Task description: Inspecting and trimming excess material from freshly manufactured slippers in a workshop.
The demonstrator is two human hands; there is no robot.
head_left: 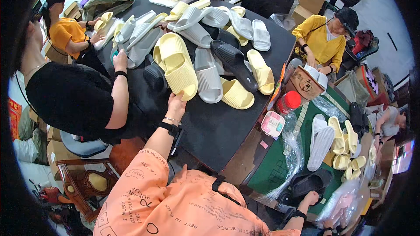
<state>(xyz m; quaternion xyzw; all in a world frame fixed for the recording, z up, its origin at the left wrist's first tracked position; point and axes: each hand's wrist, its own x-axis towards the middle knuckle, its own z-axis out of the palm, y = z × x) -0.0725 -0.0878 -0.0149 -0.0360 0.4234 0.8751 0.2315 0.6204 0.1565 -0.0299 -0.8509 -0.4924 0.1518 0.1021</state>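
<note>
My left hand [176,105] reaches over the black table and grips the toe end of a pair of pale yellow slide slippers [176,63], tilted up above the heap. Right beside that pair lies a grey slide [208,76], with a yellow slide [237,94] and a black slide [234,63] further right. Out at the lower right, my right hand [311,198] is closed at the edge of a pair of black slides [308,184] over the green table; its fingertips are partly hidden.
More grey and yellow slides cover the black table [205,137]. A red-lidded jar [288,102], a pink-white tub [272,123] and clear plastic bags [291,159] stand or lie near the green table [273,166]. Several people work around; one in black [76,91] sits close at left.
</note>
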